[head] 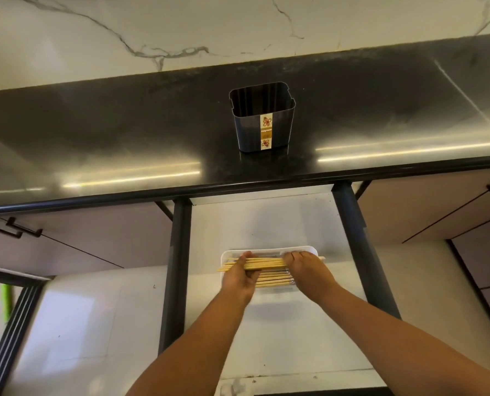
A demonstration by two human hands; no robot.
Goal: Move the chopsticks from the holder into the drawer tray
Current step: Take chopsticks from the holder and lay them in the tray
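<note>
Open drawer (266,224) pulled out below the dark counter (124,132). White tray (269,249) on drawer floor. Chopsticks (269,271) lie crosswise in the tray. Left hand (242,274) grips one end of a bundle of chopsticks, fingers curled round it; right hand (305,267) curls over the other end. Holder (262,118) upright on the counter, behind the tray.

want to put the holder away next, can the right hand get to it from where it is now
Probably yes. The holder stands alone on the black counter, its top open. But the right hand is down on the chopsticks in the tray, so it must let go first.
</note>
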